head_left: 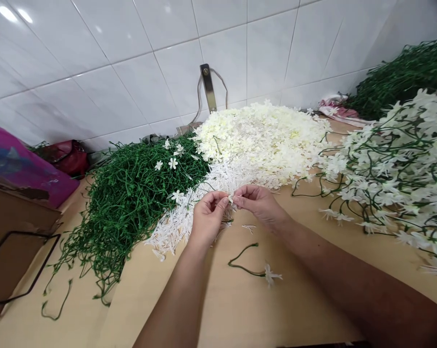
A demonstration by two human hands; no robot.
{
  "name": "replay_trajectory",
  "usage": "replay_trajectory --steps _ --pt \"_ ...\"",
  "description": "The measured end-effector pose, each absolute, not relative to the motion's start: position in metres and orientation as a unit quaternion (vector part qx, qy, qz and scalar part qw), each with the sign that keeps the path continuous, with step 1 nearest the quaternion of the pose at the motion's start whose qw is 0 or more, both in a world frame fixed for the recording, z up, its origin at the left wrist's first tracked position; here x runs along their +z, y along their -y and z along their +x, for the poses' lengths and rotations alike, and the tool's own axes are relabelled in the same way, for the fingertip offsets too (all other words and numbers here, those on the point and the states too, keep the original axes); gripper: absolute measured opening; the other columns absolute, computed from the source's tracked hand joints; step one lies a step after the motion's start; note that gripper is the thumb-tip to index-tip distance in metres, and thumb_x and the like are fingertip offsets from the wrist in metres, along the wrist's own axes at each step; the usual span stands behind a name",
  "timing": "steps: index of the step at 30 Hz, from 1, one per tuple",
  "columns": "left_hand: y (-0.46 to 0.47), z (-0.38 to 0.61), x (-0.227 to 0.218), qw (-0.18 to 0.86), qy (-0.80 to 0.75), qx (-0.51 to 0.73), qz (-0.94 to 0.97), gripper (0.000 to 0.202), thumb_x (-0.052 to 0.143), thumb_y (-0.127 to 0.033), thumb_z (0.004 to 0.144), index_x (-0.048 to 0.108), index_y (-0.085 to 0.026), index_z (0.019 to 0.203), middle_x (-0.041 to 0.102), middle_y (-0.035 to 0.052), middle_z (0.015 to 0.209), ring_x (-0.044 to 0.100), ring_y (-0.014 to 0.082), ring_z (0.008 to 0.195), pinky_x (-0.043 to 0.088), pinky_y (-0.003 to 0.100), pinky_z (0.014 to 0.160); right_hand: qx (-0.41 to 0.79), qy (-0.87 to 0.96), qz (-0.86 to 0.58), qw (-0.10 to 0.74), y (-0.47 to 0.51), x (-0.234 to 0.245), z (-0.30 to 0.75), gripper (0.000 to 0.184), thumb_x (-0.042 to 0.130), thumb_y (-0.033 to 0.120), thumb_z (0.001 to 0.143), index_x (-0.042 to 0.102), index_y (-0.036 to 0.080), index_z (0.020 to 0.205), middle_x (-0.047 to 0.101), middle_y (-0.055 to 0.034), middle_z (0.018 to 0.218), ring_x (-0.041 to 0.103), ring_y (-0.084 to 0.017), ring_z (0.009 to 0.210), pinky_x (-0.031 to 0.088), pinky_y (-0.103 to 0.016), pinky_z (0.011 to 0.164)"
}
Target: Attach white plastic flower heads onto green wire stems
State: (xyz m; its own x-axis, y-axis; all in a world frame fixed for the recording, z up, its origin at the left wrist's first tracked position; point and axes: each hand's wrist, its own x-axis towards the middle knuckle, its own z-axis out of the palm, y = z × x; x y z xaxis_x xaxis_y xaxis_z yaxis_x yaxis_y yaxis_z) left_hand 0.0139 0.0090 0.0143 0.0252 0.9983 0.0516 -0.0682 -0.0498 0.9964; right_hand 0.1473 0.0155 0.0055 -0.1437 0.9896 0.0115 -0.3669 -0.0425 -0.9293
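My left hand (pixel 211 211) and my right hand (pixel 254 204) meet over the table, each in a pinch. Between their fingertips is a small white artificial flower (pixel 230 199), mostly covered by the fingers. Just behind the hands lies a heap of thin white sticks (pixel 222 179), and beyond that a large mound of loose cream-white petals (pixel 265 135). Nearer to me, a bent green stem with a white flower (pixel 271 275) at one end rests on the table. To the left spreads a big tangle of green plastic stems (pixel 142 179), with several white flowers on top.
At the right is a pile of stemmed white flowers (pixel 392 169), with more green stems (pixel 407 72) behind. A cardboard box (pixel 19 227) and a purple bag (pixel 26 159) stand at the left on the wooden table (pixel 153 299). White tiles line the back wall.
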Motion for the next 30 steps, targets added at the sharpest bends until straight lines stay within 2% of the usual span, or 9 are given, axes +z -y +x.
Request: replay_trajectory --steps 5,11,17,19,22,25,27,30 --pt "-0.009 0.013 0.015 0.539 -0.444 0.509 0.503 0.018 0.069 -0.028 0.062 0.059 -0.013 0.068 0.057 -0.0033 0.057 0.049 0.0048 0.05 0.04 0.016 0.05 0.618 0.443 -0.349 0.548 -0.013 0.009 0.146 0.028 0.076 0.032 0.053 0.055 0.015 0.059 0.053 0.0055 0.053 0.047 -0.006 0.053 0.038 -0.022 0.055" --pt "-0.009 0.014 0.015 0.54 -0.414 0.527 0.51 0.022 0.071 -0.031 0.059 0.057 -0.015 0.066 0.055 -0.0042 0.055 0.048 0.0051 0.049 0.039 0.016 0.049 0.619 0.448 -0.338 0.55 -0.011 0.01 0.145 0.034 0.076 0.033 0.052 0.053 0.017 0.07 0.055 0.0058 0.059 0.051 -0.007 0.053 0.042 -0.022 0.053" --pt "-0.009 0.015 0.014 0.491 -0.425 0.526 0.549 0.02 0.067 -0.028 0.064 0.052 -0.016 0.068 0.05 -0.0051 0.058 0.044 0.0048 0.051 0.036 0.017 0.05 0.598 0.472 -0.341 0.551 -0.013 0.011 0.151 0.03 0.074 0.035 0.055 0.052 0.016 0.062 0.051 0.0071 0.053 0.047 -0.004 0.048 0.039 -0.02 0.05" --pt "-0.006 0.016 0.014 0.465 -0.441 0.479 0.599 0.016 0.062 -0.027 0.069 0.051 -0.017 0.069 0.048 -0.0046 0.059 0.044 0.0058 0.053 0.036 0.018 0.052 0.593 0.47 -0.34 0.558 -0.015 0.013 0.156 0.029 0.074 0.034 0.056 0.052 0.016 0.063 0.053 0.0067 0.054 0.049 -0.004 0.048 0.04 -0.02 0.051" --pt "0.006 0.017 0.016 0.406 -0.465 0.307 0.725 0.014 0.058 -0.028 0.072 0.053 -0.017 0.067 0.051 -0.002 0.063 0.046 0.0085 0.056 0.037 0.022 0.054 0.596 0.456 -0.338 0.568 -0.017 0.015 0.165 0.028 0.074 0.033 0.056 0.054 0.016 0.064 0.054 0.0065 0.056 0.051 -0.005 0.049 0.041 -0.02 0.052" --pt "0.022 0.019 0.02 0.327 -0.453 0.158 0.814 0.009 0.059 -0.026 0.071 0.058 -0.017 0.071 0.058 0.0023 0.08 0.052 0.0122 0.065 0.04 0.025 0.059 0.606 0.447 -0.326 0.571 -0.018 0.016 0.169 0.027 0.075 0.033 0.056 0.054 0.016 0.063 0.054 0.0063 0.057 0.051 -0.005 0.051 0.043 -0.02 0.053" --pt "0.03 0.023 0.022 0.286 -0.441 0.113 0.843 0.007 0.059 -0.02 0.069 0.059 -0.018 0.076 0.058 0.0033 0.086 0.054 0.0139 0.069 0.042 0.027 0.062 0.615 0.449 -0.314 0.567 -0.018 0.017 0.169 0.026 0.074 0.033 0.057 0.054 0.017 0.063 0.054 0.0062 0.057 0.051 -0.005 0.053 0.044 -0.021 0.055" --pt "0.033 0.026 0.02 0.259 -0.43 0.1 0.859 0.009 0.053 -0.011 0.07 0.059 -0.017 0.072 0.058 0.0027 0.08 0.054 0.0139 0.068 0.042 0.027 0.065 0.63 0.454 -0.304 0.552 -0.017 0.018 0.168 0.025 0.074 0.032 0.058 0.054 0.017 0.063 0.054 0.0057 0.057 0.051 -0.006 0.053 0.044 -0.022 0.056"
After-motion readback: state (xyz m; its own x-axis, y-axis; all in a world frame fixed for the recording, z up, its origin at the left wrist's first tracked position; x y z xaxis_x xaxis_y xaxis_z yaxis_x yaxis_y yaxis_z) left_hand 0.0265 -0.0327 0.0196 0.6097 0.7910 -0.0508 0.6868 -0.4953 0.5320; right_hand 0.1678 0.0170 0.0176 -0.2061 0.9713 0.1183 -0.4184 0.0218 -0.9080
